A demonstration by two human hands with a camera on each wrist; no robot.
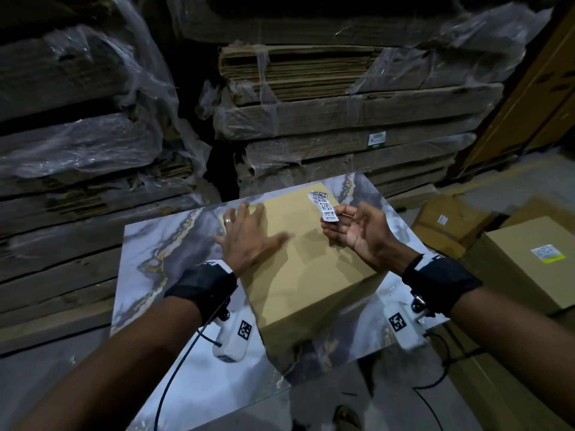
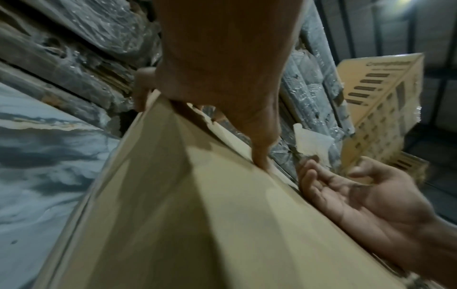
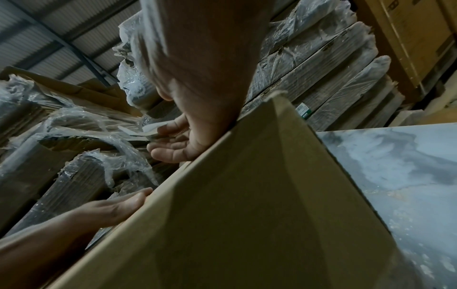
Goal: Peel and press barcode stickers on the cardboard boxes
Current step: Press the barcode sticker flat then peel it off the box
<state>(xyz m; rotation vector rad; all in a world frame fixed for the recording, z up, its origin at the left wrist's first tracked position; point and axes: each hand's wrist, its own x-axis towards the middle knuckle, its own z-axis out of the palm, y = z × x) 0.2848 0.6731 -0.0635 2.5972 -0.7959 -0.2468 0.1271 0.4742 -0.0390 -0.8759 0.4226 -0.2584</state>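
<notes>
Warehouse or packing storeroom, dimly lit. Behind the marble-patterned table (image 1: 149, 244): tall stacks of flattened corrugated cardboard (image 1: 326, 113) bundled in torn stretch wrap (image 1: 102, 141), one bundle tagged with a small green-edged label (image 1: 376, 139). Right of the table: sealed cartons on the floor, one bearing a barcode label (image 1: 547, 254), and a large printed carton (image 2: 380, 109) leaning upright. Above the stacks: corrugated metal roofing (image 3: 47, 33) on steel beams.

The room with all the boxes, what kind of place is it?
Probably a warehouse or packing area. Flattened cardboard stacks wrapped in plastic are piled behind the table, labelled boxes sit on the floor, and the right hand holds a barcode sticker over a cardboard box.
</notes>
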